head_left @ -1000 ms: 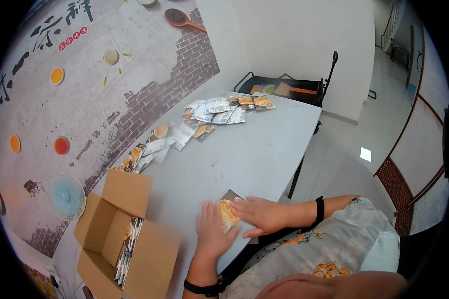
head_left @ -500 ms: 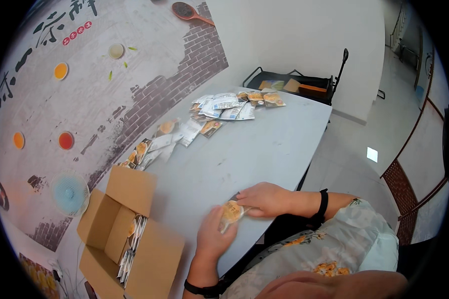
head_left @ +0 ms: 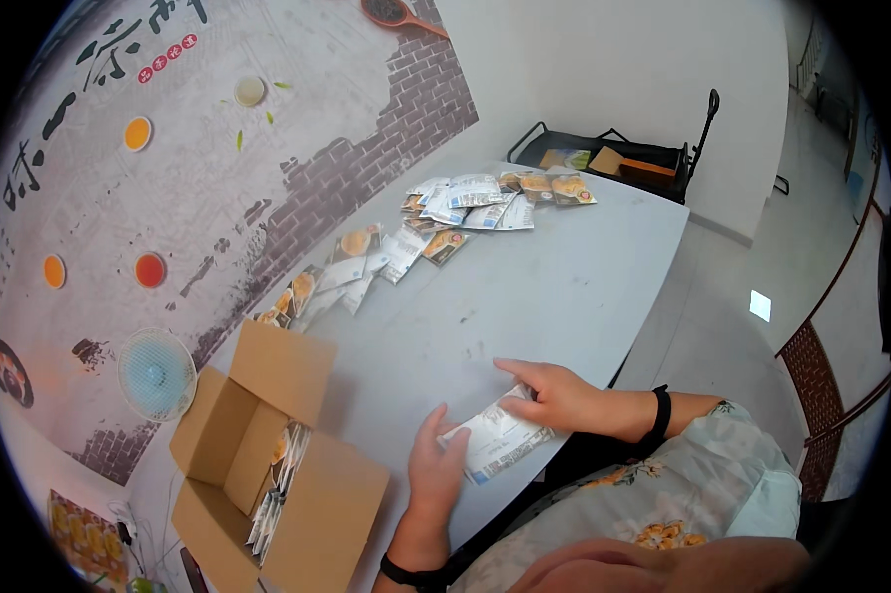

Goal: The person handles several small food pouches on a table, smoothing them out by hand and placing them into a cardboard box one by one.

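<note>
Between both hands (head_left: 566, 399), a packet (head_left: 497, 433) bears fine print (head_left: 515, 457).

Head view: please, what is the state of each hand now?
Left hand: at left end of white packet; grip cannot be told.
Right hand: thumb over the same packet; grip cannot be told.

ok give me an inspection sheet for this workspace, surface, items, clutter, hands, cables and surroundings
Surface: pale grey table, small dark marks near the middle
Job's things: one packet, white printed face up, between the hands; open cardboard box with upright packets inside
Clutter: loose packets overlapping along the wall side
Hands: left hand and right hand at the packet's opposite ends; grip unclear
Cables: thin cords at lower left
Surroundings: mural wall; black trolley beyond the table
</note>
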`<state>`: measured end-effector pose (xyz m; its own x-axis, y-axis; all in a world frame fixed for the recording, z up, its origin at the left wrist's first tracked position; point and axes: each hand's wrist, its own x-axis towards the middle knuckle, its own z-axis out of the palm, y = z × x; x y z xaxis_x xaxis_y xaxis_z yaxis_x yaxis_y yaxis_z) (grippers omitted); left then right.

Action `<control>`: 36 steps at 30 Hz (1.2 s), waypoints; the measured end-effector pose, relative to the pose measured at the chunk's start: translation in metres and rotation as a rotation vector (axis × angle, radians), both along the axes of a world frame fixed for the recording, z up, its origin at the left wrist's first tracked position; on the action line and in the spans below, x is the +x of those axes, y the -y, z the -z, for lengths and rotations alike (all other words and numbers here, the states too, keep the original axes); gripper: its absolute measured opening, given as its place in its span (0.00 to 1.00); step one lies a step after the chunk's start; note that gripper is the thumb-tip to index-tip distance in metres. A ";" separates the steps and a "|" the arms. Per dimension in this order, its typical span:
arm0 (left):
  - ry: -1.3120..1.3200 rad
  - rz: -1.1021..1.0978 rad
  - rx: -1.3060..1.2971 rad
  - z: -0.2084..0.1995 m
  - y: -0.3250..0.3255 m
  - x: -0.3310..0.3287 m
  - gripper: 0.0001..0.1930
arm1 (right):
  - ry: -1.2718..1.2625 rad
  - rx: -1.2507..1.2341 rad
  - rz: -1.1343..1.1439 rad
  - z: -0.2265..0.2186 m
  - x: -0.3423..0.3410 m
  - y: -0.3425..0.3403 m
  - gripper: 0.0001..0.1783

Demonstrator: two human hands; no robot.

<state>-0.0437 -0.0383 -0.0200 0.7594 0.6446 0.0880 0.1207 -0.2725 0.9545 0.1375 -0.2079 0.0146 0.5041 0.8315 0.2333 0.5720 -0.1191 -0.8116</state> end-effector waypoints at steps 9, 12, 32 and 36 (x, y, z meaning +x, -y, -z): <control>-0.287 0.182 0.725 -0.020 0.006 0.005 0.17 | 0.432 0.081 -0.186 0.023 0.008 -0.005 0.34; -0.262 0.169 0.780 -0.013 0.006 0.001 0.21 | 0.535 0.019 -0.284 0.026 0.003 0.000 0.37; -0.305 0.476 1.031 -0.037 0.025 -0.007 0.30 | 0.613 -0.073 -0.356 0.036 -0.009 0.014 0.46; -0.365 0.528 1.040 -0.033 0.017 -0.025 0.30 | 0.603 -0.024 -0.336 0.037 -0.009 0.017 0.45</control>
